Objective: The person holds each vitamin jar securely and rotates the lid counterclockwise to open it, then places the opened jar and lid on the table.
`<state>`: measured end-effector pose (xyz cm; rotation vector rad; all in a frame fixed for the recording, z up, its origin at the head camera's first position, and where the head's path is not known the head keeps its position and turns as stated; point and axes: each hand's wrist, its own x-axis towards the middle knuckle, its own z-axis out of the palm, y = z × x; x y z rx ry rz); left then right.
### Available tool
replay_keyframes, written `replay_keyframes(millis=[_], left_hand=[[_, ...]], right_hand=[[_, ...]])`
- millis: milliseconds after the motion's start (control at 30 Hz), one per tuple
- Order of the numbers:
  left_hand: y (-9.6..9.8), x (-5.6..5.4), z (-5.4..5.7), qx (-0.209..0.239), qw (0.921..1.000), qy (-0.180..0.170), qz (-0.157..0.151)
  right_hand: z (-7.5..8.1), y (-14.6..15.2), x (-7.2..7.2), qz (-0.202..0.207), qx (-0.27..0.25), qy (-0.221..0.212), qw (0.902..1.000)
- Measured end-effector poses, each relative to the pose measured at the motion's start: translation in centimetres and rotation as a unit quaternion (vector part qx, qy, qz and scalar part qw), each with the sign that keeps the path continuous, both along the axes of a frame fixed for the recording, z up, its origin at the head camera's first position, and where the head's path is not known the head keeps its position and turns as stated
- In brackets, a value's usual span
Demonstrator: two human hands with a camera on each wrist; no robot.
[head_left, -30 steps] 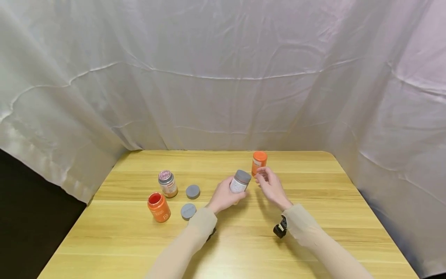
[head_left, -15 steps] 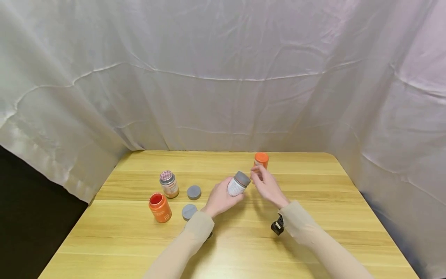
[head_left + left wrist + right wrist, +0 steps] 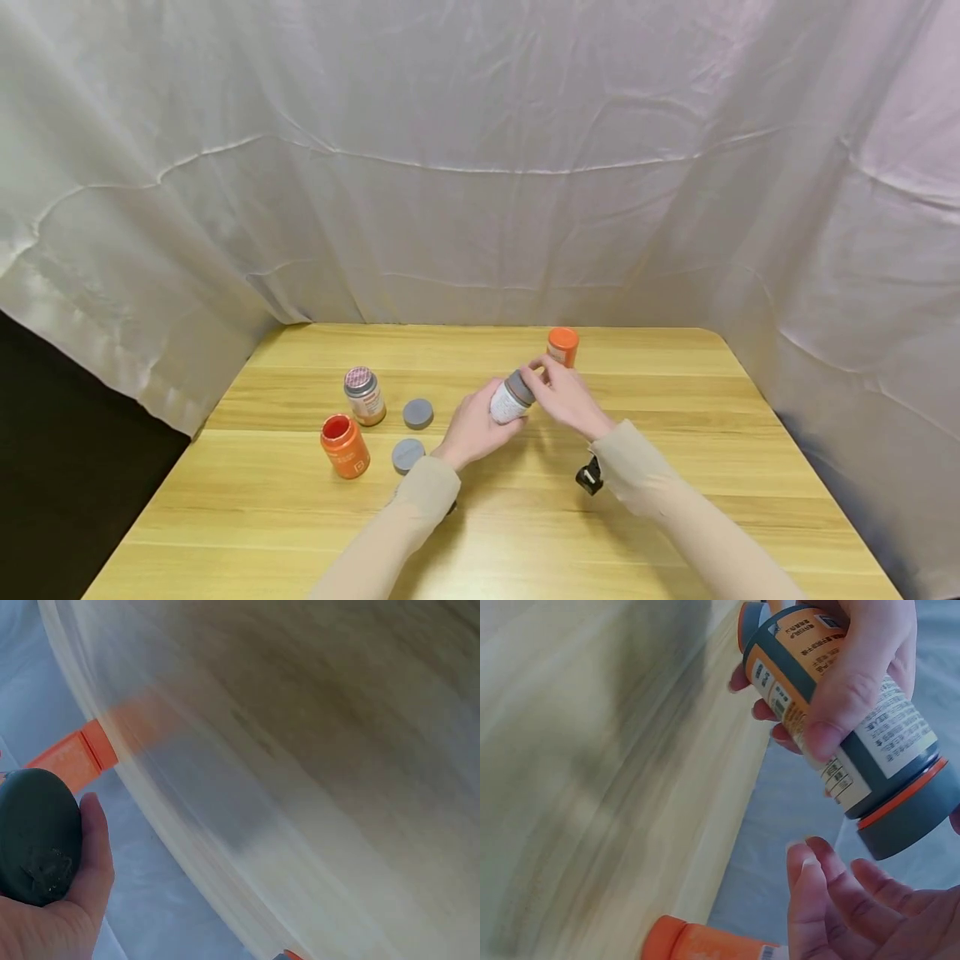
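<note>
My left hand [image 3: 477,429] grips a grey bottle [image 3: 507,404] with a white printed label, held tilted above the table. Its dark round end [image 3: 39,840] fills the left side of the left wrist view, beside the thumb. The label and the thumb across it show in the right wrist view. The grey cap [image 3: 915,817] has an orange ring under it and points up and right in the head view. My right hand [image 3: 564,402] pinches this cap with bent fingers; its lower fingers [image 3: 832,877] hang just off it.
An orange bottle [image 3: 562,343] stands behind my right hand. At left stand an open orange bottle [image 3: 345,454] and a grey bottle [image 3: 366,402] with a patterned seal on top. Two loose grey caps [image 3: 417,413] lie beside them. Curtains [image 3: 480,242] surround the table [image 3: 675,367].
My right hand has moved left from beside the standing orange bottle onto the cap of the held bottle. The left hand stays nearly in place.
</note>
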<state>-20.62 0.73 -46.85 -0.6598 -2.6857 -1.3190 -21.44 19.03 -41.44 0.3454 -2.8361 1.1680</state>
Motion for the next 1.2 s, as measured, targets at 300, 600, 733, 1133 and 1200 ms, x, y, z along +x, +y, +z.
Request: replay_keyframes(millis=[300,600,733,1133,1200], left_hand=[[-0.1,-0.2,0.0,-0.005,0.9999,0.002,0.011],[-0.1,-0.1,-0.1,-0.028,0.9991,0.02,0.024],[-0.2,0.0,0.0,-0.026,0.9991,0.016,0.031],[0.2,-0.2,-0.1,-0.057,0.9963,0.037,0.053],[0.3,-0.2,-0.1,-0.059,0.9963,0.036,0.051]], right_hand=[[0.6,-1.0,-0.3,-0.013,0.061,0.004,0.9981],[0.5,-1.6,-0.3,-0.021,0.09,0.012,0.9957],[0.5,-1.9,-0.2,-0.013,0.077,0.025,0.9966],[-0.4,-1.4,-0.4,0.007,0.025,0.025,0.9994],[-0.7,-1.3,-0.5,0.01,0.015,0.022,0.9996]])
